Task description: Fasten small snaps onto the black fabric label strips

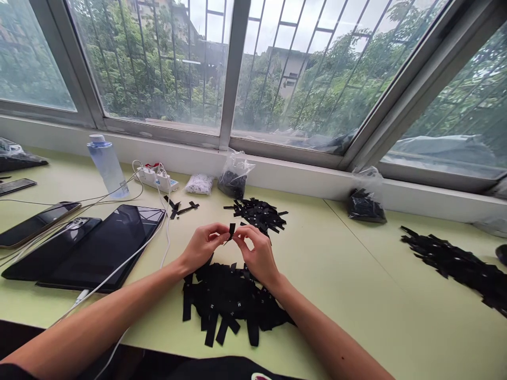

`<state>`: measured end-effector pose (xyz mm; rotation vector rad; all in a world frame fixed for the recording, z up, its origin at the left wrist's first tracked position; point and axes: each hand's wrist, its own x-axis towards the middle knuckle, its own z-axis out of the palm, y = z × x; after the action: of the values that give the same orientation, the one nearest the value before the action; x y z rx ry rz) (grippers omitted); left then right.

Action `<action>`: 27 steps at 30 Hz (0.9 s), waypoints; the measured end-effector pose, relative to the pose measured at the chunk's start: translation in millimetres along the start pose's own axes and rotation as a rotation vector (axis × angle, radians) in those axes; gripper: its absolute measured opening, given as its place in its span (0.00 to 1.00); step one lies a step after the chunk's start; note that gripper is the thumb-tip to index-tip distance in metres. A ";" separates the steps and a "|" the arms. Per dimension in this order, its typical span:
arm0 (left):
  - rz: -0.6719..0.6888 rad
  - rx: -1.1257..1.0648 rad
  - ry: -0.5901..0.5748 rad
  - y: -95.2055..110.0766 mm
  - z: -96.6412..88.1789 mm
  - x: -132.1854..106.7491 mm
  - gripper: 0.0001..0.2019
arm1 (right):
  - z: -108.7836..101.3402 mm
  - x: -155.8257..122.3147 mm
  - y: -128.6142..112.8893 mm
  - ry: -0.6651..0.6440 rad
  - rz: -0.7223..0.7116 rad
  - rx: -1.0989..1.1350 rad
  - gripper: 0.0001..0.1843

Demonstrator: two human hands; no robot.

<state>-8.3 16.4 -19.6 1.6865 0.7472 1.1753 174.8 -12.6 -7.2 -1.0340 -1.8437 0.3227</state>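
Observation:
Between both hands, above the table, is a small black fabric strip [232,230]. My left hand [203,244] pinches it from the left with thumb and forefinger. From the other side, my right hand [256,254] has its thumb and fingertips closed on the same strip. Below my wrists spreads a large heap of black fabric strips [225,295], some showing small white marks like a letter M. A smaller pile of black strips [259,214] lies just beyond my hands. A few loose black pieces [174,210] lie to its left.
Left stand a water bottle [106,166], a power strip [156,178] with white cables, a tablet [105,245] and phones [39,221]. Along the sill are a white packet [199,184] and bags of black pieces [233,182] [366,203]. Another strip pile [455,261] lies right.

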 end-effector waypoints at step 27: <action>0.067 0.101 -0.034 3.1 -8.9 3.5 0.11 | -0.9 1.2 7.0 0.088 0.013 0.029 0.05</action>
<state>-15.4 21.2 -14.4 1.8231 0.7451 1.1683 178.9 -7.6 -10.2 -1.0245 -1.7500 0.3062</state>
